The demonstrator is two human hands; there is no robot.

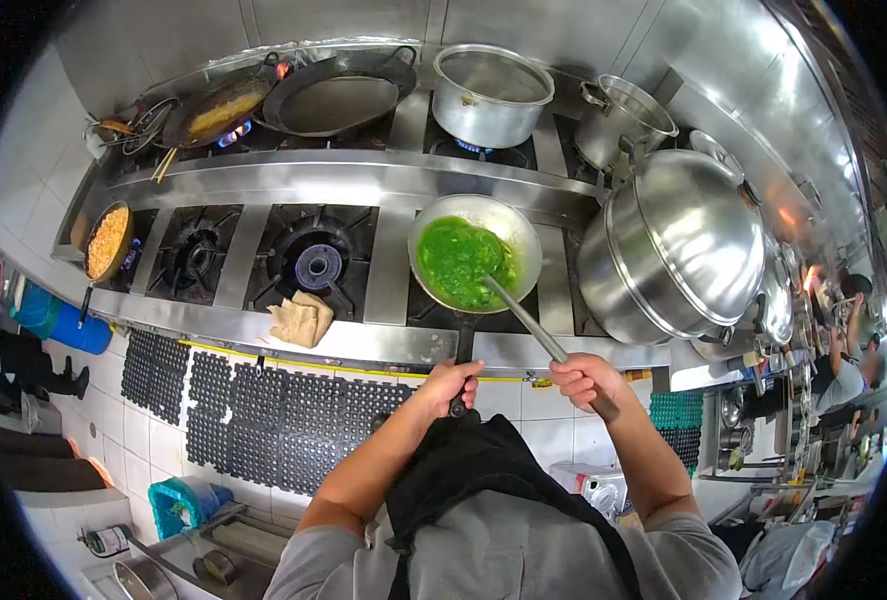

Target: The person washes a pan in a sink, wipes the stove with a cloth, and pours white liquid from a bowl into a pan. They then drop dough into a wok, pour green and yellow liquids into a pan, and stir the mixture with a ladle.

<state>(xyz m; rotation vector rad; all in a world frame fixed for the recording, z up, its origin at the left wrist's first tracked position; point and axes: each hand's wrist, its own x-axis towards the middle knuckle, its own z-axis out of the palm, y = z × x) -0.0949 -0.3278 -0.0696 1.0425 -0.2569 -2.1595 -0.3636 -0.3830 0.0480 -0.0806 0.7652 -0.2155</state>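
Standing at a long steel range, a person works a pan (483, 212) of bright green sauce (458, 262) with both hands. The left hand (448, 383) is closed in a fist around the pan's dark handle (462, 345), which juts over the range's front edge; the pan sits on a burner just beyond that hand. The right hand (585, 380), just beside the left, is wrapped tight around the end of a long metal ladle (525, 322) — its shaft slants away from the hand and its bowl is sunk in the sauce. The pan looks like thin metal, so it is probably fairly light but front-heavy. The loose sauce would slosh if tipped, so the handle is the safe hold — the rim is likely hot. To the outer side of the left hand lies a folded cloth (300, 320); beyond the right hand looms a large lidded steel pot (678, 250).
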